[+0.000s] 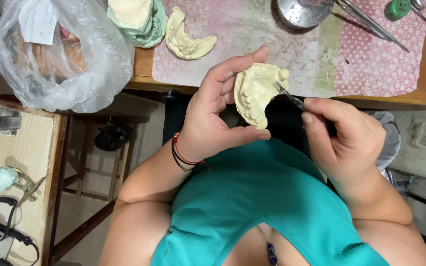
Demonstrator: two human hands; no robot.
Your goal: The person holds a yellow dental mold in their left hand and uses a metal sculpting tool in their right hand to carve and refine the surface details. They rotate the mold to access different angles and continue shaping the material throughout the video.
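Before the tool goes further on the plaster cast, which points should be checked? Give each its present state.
1. Left hand grips the plaster dental cast between thumb and fingers: ok.
2. Right hand holds the thin metal tool like a pen: ok.
3. Tool tip meets the cast's edge: ok.
4. Cast held above the lap, not over the patterned mat: not ok.
5. Tip sharpness: cannot tell.
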